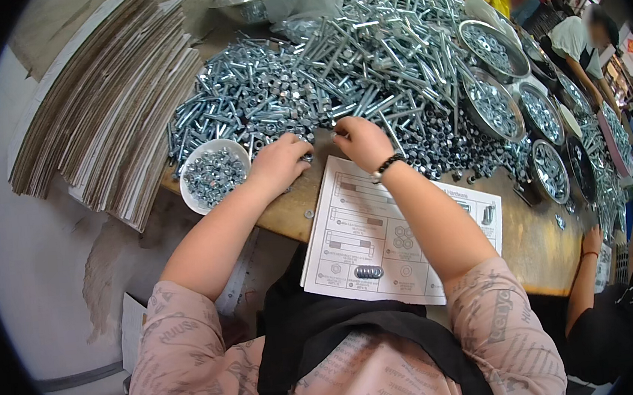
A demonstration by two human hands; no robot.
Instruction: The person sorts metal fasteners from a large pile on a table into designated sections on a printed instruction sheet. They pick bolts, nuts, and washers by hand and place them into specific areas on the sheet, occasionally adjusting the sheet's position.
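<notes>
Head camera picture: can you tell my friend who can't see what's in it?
A person's left hand and right hand pick at a big heap of shiny bolts and nuts on a wooden table. A white bowl of nuts and a printed parts sheet lie close by.

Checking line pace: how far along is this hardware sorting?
Early. Done: one short stack of washers lies on the printed sheet; its other pictured spots look bare. In hand: left hand and right hand both pick at the edge of the bolt and nut pile. Left: nearly the whole sheet. A white bowl of nuts sits nearby.
</notes>
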